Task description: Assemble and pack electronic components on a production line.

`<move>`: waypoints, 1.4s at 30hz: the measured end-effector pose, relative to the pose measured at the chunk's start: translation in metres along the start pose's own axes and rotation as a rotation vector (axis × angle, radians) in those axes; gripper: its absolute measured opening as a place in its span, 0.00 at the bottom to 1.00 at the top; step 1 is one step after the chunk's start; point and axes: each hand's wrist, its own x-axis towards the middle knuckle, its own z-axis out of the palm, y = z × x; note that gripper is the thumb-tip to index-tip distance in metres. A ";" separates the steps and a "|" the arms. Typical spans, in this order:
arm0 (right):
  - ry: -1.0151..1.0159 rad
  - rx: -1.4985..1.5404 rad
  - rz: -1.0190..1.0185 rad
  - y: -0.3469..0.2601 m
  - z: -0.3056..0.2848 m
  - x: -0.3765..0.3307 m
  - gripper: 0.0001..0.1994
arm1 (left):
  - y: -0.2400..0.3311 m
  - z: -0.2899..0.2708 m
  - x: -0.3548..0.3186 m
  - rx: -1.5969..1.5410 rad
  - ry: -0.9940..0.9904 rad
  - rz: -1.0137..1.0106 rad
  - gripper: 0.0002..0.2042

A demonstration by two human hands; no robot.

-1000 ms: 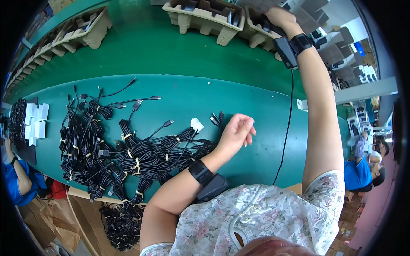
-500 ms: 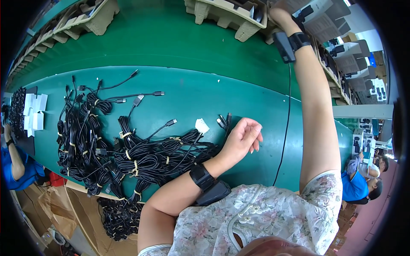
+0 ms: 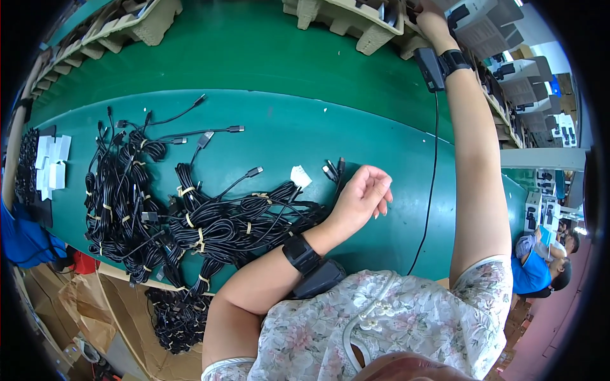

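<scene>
A heap of bundled black cables, each coil bound with a pale tie, lies on the green worktop in front of the person, spreading from the left side toward the middle. A few loose plug ends stick out at the heap's right edge, beside a small white tag. The left hand rests just right of these ends, at the heap's edge, fingers loosely curled and holding nothing that can be made out; whether it touches a cable cannot be told. Its wrist wears a black band with a dark box strapped under the forearm.

The right hand is stretched far up to the grey moulded pulp trays at the back of the worktop; its fingers are hidden at the picture's rim, so its grip cannot be told. Its wrist carries another black band and a dark box, from which a thin black wire runs down over the worktop.

White labels lie at the far left. More black cables sit in a lower pile below the worktop's near edge, above brown cardboard. Another person in blue sits at the right.
</scene>
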 end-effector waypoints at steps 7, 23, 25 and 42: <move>-0.208 -0.136 0.060 0.019 0.047 0.021 0.12 | -0.008 0.002 0.001 -0.003 0.014 0.045 0.08; 0.296 0.092 0.156 0.083 -0.111 -0.320 0.10 | -0.012 -0.010 0.013 0.412 0.013 0.097 0.09; 0.324 0.031 0.292 0.112 -0.117 -0.389 0.10 | -0.011 -0.013 0.015 0.489 0.048 0.066 0.10; -0.432 0.186 1.751 0.186 -0.109 -0.877 0.12 | -0.007 -0.047 0.014 0.732 0.048 0.155 0.12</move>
